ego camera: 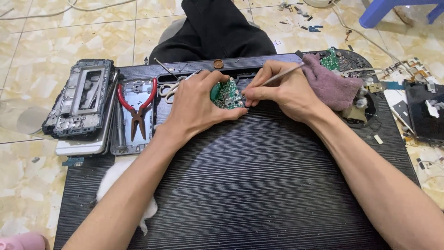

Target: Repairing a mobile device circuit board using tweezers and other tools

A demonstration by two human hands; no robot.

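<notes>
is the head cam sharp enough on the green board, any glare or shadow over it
Head view: even, soft light with no harsh glare; the green circuit board is in focus but half covered by the left hand. The right hand and its thin metal tool cast only a faint shadow. The ribbed black mat shows a mild sheen, and the frame edges bend slightly.

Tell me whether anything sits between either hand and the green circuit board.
Nothing visible does. The left hand already has the green circuit board in its grip on the black ridged mat. The right hand rests against the board's edge, holding a thin metal tool.
</notes>
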